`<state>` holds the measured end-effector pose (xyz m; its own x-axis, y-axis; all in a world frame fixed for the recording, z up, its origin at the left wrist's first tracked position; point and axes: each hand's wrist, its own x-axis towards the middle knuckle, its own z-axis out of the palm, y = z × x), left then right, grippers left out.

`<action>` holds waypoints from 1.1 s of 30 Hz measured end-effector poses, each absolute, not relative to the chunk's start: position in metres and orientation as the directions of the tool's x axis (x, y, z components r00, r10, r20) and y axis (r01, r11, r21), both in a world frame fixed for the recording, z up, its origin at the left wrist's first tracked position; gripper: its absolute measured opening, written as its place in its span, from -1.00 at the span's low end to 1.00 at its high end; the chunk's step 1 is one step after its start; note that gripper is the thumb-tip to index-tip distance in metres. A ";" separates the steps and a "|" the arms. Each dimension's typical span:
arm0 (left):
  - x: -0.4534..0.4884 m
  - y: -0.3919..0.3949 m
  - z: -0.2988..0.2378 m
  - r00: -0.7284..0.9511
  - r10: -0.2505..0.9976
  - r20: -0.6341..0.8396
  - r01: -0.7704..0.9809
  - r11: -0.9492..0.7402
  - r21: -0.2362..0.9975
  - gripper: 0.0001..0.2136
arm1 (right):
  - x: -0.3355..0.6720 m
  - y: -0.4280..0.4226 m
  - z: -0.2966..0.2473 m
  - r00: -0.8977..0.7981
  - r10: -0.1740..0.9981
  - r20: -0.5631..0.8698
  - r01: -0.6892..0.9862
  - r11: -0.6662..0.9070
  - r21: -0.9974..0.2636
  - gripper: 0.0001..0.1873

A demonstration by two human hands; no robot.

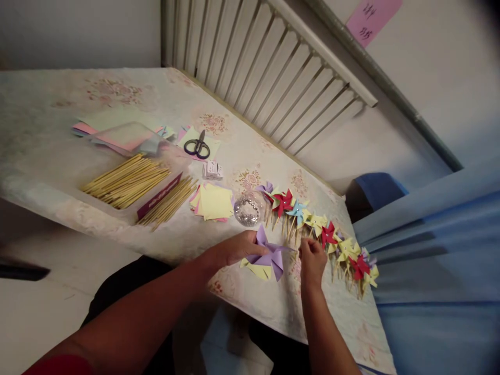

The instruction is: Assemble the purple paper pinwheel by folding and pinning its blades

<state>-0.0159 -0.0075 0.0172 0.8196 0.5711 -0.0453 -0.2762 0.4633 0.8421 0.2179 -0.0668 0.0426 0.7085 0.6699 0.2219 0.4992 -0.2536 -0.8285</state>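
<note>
Your left hand (233,249) pinches purple paper pinwheel (269,253) at table's (47,156) near edge. Your right hand (311,259) curled just beside its tip; whether it grips anything, cannot tell. Beyond: row of finished pinwheels (324,234), clear pin container (249,208), yellow paper squares (213,202), wooden sticks (128,179), scissors (198,146) farthest.

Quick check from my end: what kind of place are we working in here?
Probably a home craft corner, not a workshop: a table under a flowery cloth, set against a wall radiator. On it lie stacked coloured paper, bamboo sticks, scissors and a row of finished paper pinwheels.
</note>
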 end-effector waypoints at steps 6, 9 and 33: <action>-0.026 -0.005 0.027 0.872 0.488 -0.031 -0.229 0.464 0.856 -0.78 | 0.167 0.016 0.095 0.185 0.970 0.156 0.667 -0.008 -0.745 -0.79; -0.028 -0.005 0.030 0.876 0.482 -0.012 -0.239 0.455 0.858 -0.83 | 0.147 0.051 0.090 -0.118 0.992 0.037 0.771 0.115 -0.627 -0.90; -0.035 -0.002 0.033 0.854 0.519 0.024 -0.249 0.369 0.895 -0.79 | 0.110 0.111 0.039 -0.275 0.913 -0.301 0.961 0.267 -0.068 -0.79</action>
